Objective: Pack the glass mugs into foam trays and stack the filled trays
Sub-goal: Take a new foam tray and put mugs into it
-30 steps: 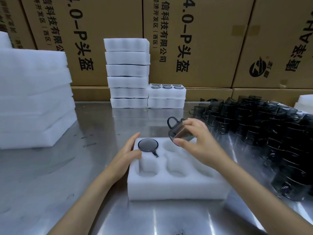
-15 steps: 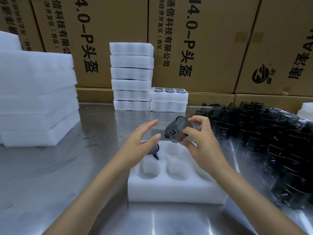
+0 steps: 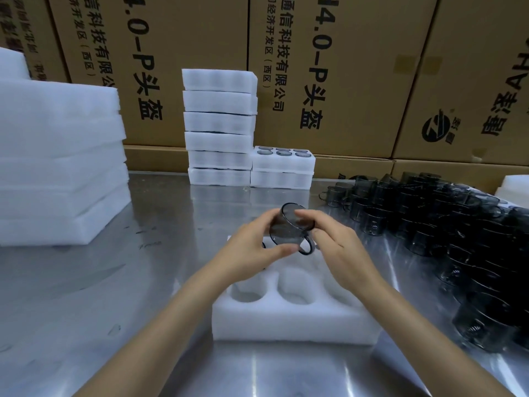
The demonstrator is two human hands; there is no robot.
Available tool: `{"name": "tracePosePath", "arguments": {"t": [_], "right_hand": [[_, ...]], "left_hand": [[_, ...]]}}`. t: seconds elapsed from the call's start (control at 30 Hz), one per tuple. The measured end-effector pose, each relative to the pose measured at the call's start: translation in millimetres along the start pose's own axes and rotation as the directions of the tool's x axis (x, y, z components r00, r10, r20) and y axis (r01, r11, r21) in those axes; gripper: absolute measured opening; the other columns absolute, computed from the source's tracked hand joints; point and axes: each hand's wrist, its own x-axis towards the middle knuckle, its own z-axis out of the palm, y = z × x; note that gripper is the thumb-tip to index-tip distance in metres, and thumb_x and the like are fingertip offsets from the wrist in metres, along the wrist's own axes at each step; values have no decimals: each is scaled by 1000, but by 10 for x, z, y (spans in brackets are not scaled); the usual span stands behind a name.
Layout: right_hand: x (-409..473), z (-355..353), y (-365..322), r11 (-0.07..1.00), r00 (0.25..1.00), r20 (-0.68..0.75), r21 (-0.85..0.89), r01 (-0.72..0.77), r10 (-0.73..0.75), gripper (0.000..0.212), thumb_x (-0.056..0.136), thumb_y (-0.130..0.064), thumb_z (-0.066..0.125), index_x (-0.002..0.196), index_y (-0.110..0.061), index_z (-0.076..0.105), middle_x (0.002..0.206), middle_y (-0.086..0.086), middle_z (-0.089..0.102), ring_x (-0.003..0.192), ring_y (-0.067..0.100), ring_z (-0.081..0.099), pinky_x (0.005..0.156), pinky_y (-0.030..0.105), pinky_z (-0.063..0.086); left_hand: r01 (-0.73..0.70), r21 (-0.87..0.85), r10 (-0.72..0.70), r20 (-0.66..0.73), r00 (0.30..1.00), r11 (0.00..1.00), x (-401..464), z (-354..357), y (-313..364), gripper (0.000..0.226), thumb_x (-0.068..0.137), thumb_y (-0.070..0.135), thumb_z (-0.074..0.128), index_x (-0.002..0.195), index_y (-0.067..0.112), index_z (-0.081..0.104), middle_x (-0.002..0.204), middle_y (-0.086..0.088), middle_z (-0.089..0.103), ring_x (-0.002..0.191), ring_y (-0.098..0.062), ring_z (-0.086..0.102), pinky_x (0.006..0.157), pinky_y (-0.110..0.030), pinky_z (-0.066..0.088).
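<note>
A dark smoked-glass mug is held tilted between both hands above the far side of a white foam tray on the steel table. My left hand grips its left side and base. From the right, my right hand holds the mug near the rim and handle. The tray's near pockets stand empty. My left hand hides the tray's far-left pocket, where only a dark sliver shows. A big pile of dark mugs lies at the right.
A tall stack of foam trays stands at the back by the cardboard boxes. Beside it is a shorter stack with mugs showing on top. Thick foam slabs fill the left side.
My left hand rose from the tray's left side and took hold of the mug together with my right hand. The mug turned and shifted slightly left.
</note>
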Motion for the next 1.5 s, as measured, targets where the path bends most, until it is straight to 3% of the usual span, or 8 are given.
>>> {"name": "tracePosePath", "arguments": {"t": [0.1,0.3,0.43,0.53,0.67,0.9,1.07,1.5], "right_hand": [[22,24,5,998,999,50,-66,-6,9,47,81,-53,51,127,-44,49,108,-29,59,106,-5,54,89,24,43],[168,54,47,992,996,43,-100,-78,82,39,85,-29,66,122,-35,54,109,-19,60,90,3,62,75,13,43],[134,51,65,998,998,4,-22,-60,61,34,85,-30,66,117,-37,57,105,-22,60,88,-2,58,74,9,42],[114,40,71,997,997,34,-13,-75,75,35,82,-29,69,115,-38,58,103,-20,61,87,-2,60,78,15,46],[102,38,66,997,995,65,-36,-73,75,35,79,-28,72,111,-38,61,97,-21,62,83,-9,56,71,4,40],[81,33,77,993,993,99,-104,-54,64,33,77,-31,71,107,-40,60,98,-23,58,101,5,54,84,22,41],[64,17,70,992,993,108,-124,-33,46,33,77,-31,70,105,-45,59,93,-25,57,98,0,53,77,12,36],[53,2,48,1000,992,127,-7,-24,25,20,95,-34,50,112,-39,60,111,-27,61,108,-11,51,89,18,40]], "left_hand": [[19,6,-19,7,1000,1000,56,11,-32,48,85,31,68,127,34,46,116,18,60,108,2,56,71,-23,51],[13,-12,-13,5,1000,1000,199,45,-92,50,85,21,70,129,23,48,117,10,61,108,-5,59,92,-19,44],[33,-21,-33,13,999,999,156,35,-92,42,84,29,70,122,32,52,111,17,64,103,9,57,79,-4,40],[43,22,-43,12,999,999,115,23,-70,40,82,34,71,114,43,51,108,24,63,102,15,53,71,-2,39],[23,31,-24,10,1000,999,81,15,-52,45,79,29,75,114,41,50,108,29,58,99,17,51,68,-1,38],[24,50,-24,0,1000,998,17,-7,-51,64,76,29,78,131,31,45,116,22,53,100,11,54,78,-15,46],[33,86,-35,16,999,996,11,-9,-58,62,75,32,78,129,27,48,118,16,59,104,1,56,77,-15,44],[62,205,-66,13,998,977,1,-9,-123,47,79,36,72,122,35,51,112,21,60,110,5,52,84,-18,43]]}}
